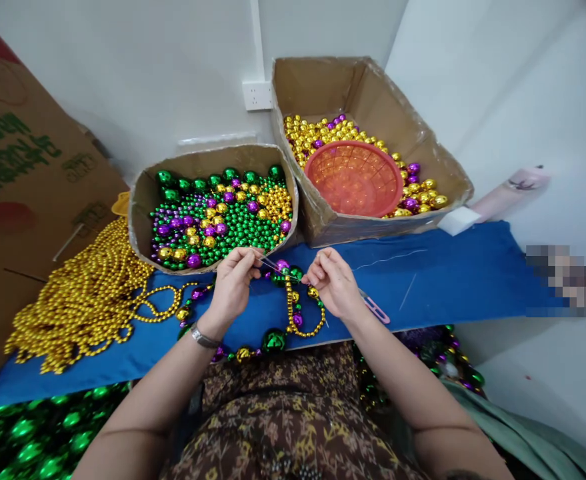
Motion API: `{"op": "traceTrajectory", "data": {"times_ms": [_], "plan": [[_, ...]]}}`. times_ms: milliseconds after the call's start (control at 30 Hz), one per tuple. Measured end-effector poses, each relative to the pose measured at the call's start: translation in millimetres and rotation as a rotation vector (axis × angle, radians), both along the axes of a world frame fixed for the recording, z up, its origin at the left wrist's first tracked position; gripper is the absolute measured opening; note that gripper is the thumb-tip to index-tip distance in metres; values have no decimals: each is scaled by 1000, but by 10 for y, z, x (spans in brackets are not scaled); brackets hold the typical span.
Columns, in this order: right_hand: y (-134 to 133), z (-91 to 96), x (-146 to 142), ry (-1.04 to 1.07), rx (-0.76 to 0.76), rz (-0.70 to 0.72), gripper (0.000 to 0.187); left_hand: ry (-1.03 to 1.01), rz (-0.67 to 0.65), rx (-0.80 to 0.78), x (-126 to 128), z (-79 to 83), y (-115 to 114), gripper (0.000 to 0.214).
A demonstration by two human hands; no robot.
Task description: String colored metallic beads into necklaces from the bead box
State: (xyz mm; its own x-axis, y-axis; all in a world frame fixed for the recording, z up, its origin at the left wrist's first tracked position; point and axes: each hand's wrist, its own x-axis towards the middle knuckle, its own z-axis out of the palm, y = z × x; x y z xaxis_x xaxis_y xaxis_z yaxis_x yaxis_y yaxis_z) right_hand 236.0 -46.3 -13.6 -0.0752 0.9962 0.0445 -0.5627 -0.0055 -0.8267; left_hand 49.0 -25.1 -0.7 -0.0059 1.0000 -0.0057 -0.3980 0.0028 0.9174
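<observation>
My left hand (233,283) and my right hand (333,280) are both pinched shut on a thin thread (279,268) stretched between them, just above the blue cloth (437,280). A bead string (293,313) of gold, purple and green beads hangs below the hands and loops across the cloth to a large green bead (273,341). A watch sits on my left wrist. A pink-handled tool (375,309) lies by my right wrist.
A cardboard box (143,200) of green, purple and gold beads stands behind my left hand. A larger box (437,160) holds gold beads and an orange basket (355,177). A heap of gold bead strands (83,300) lies left. Green beads (33,433) lie at lower left.
</observation>
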Motion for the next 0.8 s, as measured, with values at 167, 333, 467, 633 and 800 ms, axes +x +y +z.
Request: {"op": "traceTrajectory", "data": {"times_ms": [167, 333, 467, 633, 800], "plan": [[-61, 38, 15, -293, 190, -23, 22, -143, -171, -105, 99, 153, -5, 23], [-55, 155, 5, -905, 411, 22, 20, 108, -262, 286, 162, 249, -12, 20], [-47, 308, -25, -1023, 555, -35, 25, 403, -243, 539, 153, 188, 103, 17], [-3, 562, 50, -917, 574, -110, 21, 361, -542, 447, 222, -21, 158, 37], [187, 587, 171, -557, 334, -155, 25, 329, -641, 315, 285, -41, 49, 38]]}}
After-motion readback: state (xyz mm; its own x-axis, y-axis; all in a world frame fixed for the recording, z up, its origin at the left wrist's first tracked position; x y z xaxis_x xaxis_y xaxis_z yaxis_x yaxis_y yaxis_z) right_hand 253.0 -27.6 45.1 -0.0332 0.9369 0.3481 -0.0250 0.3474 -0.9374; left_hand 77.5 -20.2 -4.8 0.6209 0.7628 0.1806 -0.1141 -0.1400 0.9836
